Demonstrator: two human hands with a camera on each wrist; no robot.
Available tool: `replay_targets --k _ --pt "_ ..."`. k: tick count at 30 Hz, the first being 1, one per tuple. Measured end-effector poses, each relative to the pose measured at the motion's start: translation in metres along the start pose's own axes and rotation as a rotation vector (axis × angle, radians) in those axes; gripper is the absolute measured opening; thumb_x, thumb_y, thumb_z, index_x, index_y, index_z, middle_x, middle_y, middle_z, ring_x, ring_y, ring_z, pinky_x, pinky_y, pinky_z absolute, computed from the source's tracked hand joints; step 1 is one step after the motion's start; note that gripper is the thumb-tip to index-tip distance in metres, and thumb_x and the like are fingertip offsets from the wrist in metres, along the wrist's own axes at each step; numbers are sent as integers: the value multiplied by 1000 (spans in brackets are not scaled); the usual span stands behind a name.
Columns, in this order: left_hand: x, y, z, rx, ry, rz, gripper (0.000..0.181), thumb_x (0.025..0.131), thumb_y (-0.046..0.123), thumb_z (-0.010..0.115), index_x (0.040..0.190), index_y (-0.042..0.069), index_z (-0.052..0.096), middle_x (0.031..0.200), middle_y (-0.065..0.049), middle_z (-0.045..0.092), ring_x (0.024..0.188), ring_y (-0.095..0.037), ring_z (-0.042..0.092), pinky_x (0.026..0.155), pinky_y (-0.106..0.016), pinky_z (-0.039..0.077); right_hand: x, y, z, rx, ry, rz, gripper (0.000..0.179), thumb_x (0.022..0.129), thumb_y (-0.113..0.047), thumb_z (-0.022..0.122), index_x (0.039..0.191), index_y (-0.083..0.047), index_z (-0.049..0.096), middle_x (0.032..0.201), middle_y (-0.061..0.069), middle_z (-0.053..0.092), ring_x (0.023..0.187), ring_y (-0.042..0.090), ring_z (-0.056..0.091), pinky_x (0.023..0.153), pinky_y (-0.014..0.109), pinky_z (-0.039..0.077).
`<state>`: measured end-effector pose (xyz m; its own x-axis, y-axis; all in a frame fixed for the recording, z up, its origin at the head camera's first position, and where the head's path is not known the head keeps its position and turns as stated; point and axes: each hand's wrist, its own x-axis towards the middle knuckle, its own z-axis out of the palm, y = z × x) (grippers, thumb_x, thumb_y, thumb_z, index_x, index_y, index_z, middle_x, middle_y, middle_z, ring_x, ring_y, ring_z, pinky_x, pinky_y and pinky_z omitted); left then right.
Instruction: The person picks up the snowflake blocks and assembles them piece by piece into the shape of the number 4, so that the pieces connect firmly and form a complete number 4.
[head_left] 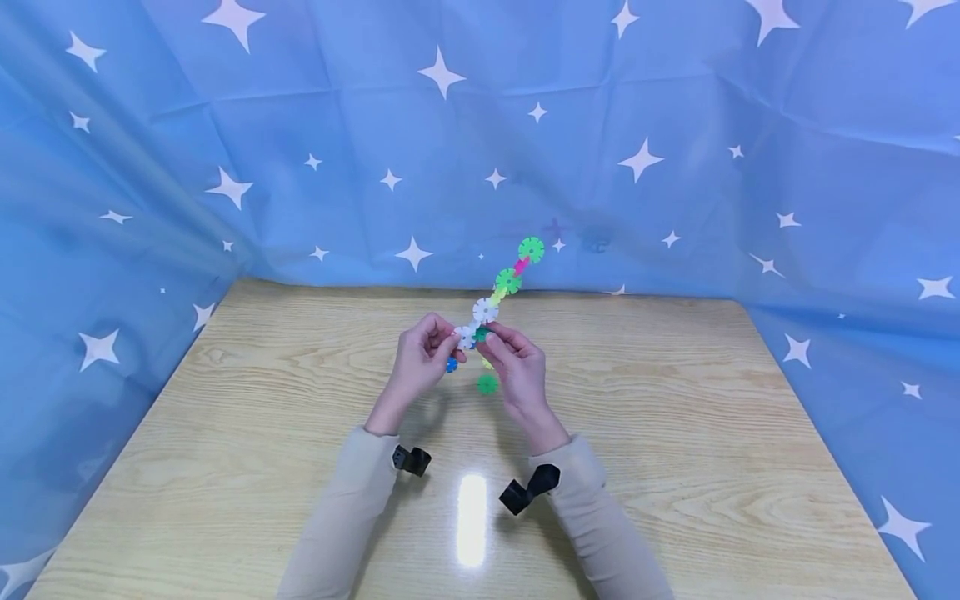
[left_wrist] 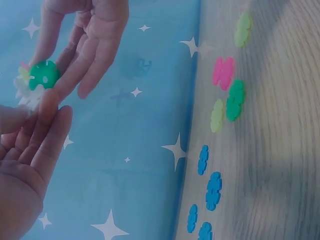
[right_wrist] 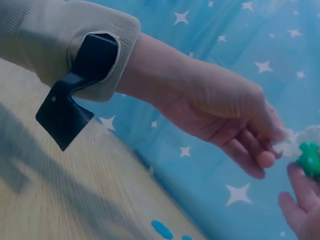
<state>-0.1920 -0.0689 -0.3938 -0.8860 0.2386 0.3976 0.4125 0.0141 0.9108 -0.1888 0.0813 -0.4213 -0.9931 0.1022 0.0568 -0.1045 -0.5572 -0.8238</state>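
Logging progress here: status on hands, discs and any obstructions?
Left hand pinches white disc. Right hand pinches green disc. Disc chain held aloft. Blue discs on table; no blockage seen.

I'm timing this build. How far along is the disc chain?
Looks done: a green-pink-yellow-white chain of notched plastic discs. In hand: the left hand pinches a white notched disc, the right hand a dark-green disc; whether they're joined is unclear. Perhaps left: blue notched plastic discs lying on the wood-grain table.
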Motion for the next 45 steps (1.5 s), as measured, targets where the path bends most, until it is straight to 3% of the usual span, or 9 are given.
replay_targets --k 7,12,17,22,26,31,35,41,45 --pt "-1 -1 2 -37 13 27 6 91 -11 50 86 -14 50 76 -33 59 66 -49 59 47 -15 49 0 1 0 -6 1 -1 26 88 9 56 87 -12 71 84 2 69 78 12 67 79 27 57" --pt "0 -1 2 2 32 41 4 92 -9 51 91 -12 53 77 -30 60 68 -44 61 50 -17 51 -3 -3 -4 -90 -23 -23 21 89 4 59 109 2 66 91 2 69 84 13 67 83 30 56" --pt "1 1 -1 10 71 18 4 92 -9 50 93 -12 53 79 -29 60 69 -35 64 60 -25 58 -1 -13 -28 -349 -51 -21 34 87 0 65 119 9 58 103 11 68 89 12 66 84 27 55" --pt "1 3 -6 -3 83 12 6 92 -11 49 94 -15 51 80 -33 58 72 -43 61 69 -36 59 7 -20 -62 -674 -65 48 30 84 -1 68 113 8 62 110 21 64 90 9 63 81 19 53" --pt "1 2 -8 -38 88 14 5 91 -13 47 94 -17 50 80 -34 57 72 -47 59 73 -38 59 8 -20 -83 -887 -129 120 30 85 -2 67 113 7 63 112 22 63 96 19 62 81 20 53" --pt "1 1 -9 -80 113 -7 7 92 -13 46 95 -17 50 80 -32 57 68 -26 64 75 -32 59 5 -14 -97 -1082 -254 155 29 82 -1 69 109 9 64 103 20 65 91 25 61 73 22 53" --pt "1 -1 -9 -97 123 -17 7 92 -12 46 96 -16 49 79 -32 57 67 -11 64 68 -23 58 4 -8 -99 -1196 -278 138 27 78 1 71 104 8 66 97 17 65 84 21 59 69 22 52" --pt "0 0 -11 -90 126 -23 7 93 -10 46 96 -16 49 78 -33 58 67 -13 65 38 -13 31 4 -6 -94 -1345 -283 122 26 72 0 76 97 5 68 89 11 62 80 20 55 69 28 51" --pt "1 0 -12 -73 128 -24 8 93 -9 47 96 -15 50 78 -31 59 67 -12 65 38 -13 33 7 -7 -91 -1416 -316 133 24 71 0 77 92 2 68 85 8 61 77 18 53 67 28 50"
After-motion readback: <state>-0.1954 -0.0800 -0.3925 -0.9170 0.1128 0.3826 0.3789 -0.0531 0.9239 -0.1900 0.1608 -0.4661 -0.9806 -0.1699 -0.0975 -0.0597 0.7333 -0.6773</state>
